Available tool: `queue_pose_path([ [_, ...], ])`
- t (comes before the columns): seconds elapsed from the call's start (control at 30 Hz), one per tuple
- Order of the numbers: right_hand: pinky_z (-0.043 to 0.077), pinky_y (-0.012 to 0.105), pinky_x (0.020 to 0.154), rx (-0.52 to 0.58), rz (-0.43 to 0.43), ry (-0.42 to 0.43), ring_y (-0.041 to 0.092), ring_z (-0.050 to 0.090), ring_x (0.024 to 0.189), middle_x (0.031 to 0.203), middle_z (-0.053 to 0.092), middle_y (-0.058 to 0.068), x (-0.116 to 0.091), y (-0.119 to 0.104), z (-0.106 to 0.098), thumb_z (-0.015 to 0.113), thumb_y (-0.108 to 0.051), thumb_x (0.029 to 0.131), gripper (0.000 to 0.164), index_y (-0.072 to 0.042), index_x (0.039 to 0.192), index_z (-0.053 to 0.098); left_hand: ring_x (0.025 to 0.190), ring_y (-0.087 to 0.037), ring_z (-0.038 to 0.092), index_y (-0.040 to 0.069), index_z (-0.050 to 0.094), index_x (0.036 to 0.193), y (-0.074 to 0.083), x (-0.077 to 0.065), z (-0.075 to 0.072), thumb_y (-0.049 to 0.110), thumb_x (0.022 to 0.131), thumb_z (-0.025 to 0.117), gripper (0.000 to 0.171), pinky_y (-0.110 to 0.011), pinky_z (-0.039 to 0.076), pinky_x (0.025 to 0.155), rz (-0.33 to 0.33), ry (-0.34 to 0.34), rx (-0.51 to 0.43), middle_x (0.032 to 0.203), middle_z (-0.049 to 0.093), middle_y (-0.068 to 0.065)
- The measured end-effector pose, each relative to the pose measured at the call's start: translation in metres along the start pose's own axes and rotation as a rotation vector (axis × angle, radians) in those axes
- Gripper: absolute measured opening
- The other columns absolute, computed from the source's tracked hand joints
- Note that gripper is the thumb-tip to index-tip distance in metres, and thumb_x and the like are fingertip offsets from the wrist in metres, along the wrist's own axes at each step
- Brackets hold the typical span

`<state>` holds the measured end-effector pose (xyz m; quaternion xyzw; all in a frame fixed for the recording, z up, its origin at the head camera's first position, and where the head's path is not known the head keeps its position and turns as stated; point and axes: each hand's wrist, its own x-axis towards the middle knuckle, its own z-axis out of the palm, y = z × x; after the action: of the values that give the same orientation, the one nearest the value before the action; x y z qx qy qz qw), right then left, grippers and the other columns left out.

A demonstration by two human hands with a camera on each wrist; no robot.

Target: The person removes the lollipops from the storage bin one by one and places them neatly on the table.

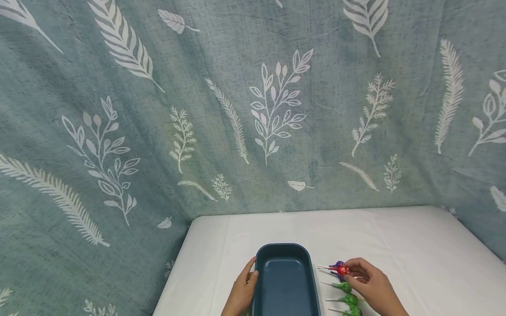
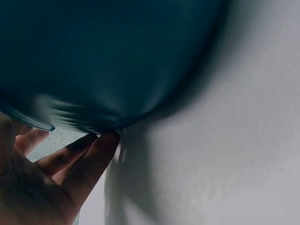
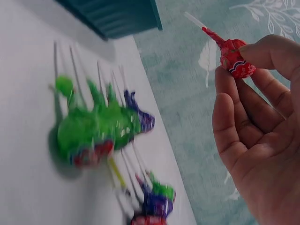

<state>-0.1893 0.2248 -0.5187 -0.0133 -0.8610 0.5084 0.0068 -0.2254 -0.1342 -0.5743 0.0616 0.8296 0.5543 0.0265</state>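
Observation:
A dark blue rectangular tray [image 1: 286, 281] lies on the white table, long side toward me. My left hand [image 1: 242, 289] holds its left side, thumb at the rim and fingers along the outer wall; in the left wrist view the fingertips of this hand [image 2: 70, 173] touch the blue wall [image 2: 112, 89]. My right hand [image 1: 371, 281] pinches a red-wrapped lollipop [image 3: 236, 58] by its candy head, with the white stick pointing left toward the tray. Below and beside it lie green-wrapped lollipops [image 1: 349, 299] and a purple one [image 3: 145, 121], sticks toward the tray.
The lollipops form a column along the tray's right side; more red, purple and green ones [image 3: 157, 204] lie beyond the green group. White cloth [image 1: 415, 245] covers the table. A green leaf-patterned curtain [image 1: 276, 175] hangs behind and at the sides.

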Motion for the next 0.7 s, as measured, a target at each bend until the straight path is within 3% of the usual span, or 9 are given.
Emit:
queue_pose_path([
  [0.1, 0.057, 0.036, 0.083, -0.017, 0.027, 0.005, 0.018, 0.068, 0.096, 0.11, 0.071, 0.006, -0.004, 0.007, -0.008, 0.075, -0.021, 0.094, 0.034, -0.003, 0.119, 0.064, 0.097, -0.024, 0.068, 0.009, 0.044, 0.153, -0.001, 0.0, 0.0, 0.025, 0.108, 0.05, 0.048, -0.046, 0.055, 0.08, 0.002, 0.002, 0.01, 0.116, 0.071, -0.016],
  [0.37, 0.056, 0.027, 0.078, 0.077, 0.114, 0.01, 0.013, 0.068, 0.092, 0.109, 0.07, 0.01, -0.014, 0.026, -0.021, 0.077, -0.014, 0.09, 0.038, 0.004, 0.12, 0.063, 0.103, -0.031, 0.068, 0.007, 0.044, 0.153, -0.001, -0.003, -0.004, 0.022, 0.107, 0.051, 0.048, -0.05, 0.055, 0.083, 0.008, 0.014, -0.001, 0.119, 0.069, -0.02],
  [0.5, 0.056, 0.027, 0.077, 0.044, 0.13, 0.026, 0.011, 0.068, 0.089, 0.107, 0.072, 0.01, -0.015, 0.035, -0.024, 0.08, -0.016, 0.088, 0.041, 0.005, 0.118, 0.064, 0.104, -0.031, 0.067, 0.008, 0.043, 0.154, 0.0, -0.003, -0.006, 0.022, 0.108, 0.051, 0.049, -0.049, 0.055, 0.083, 0.007, 0.015, -0.017, 0.121, 0.068, -0.021],
  [0.7, 0.058, 0.033, 0.077, 0.007, 0.152, 0.04, 0.02, 0.07, 0.09, 0.104, 0.072, 0.011, -0.019, 0.047, -0.027, 0.082, -0.019, 0.086, 0.042, 0.006, 0.115, 0.065, 0.105, -0.031, 0.067, 0.009, 0.043, 0.154, -0.001, -0.004, -0.007, 0.022, 0.108, 0.051, 0.048, -0.049, 0.055, 0.083, 0.007, 0.022, -0.007, 0.122, 0.067, -0.021],
])
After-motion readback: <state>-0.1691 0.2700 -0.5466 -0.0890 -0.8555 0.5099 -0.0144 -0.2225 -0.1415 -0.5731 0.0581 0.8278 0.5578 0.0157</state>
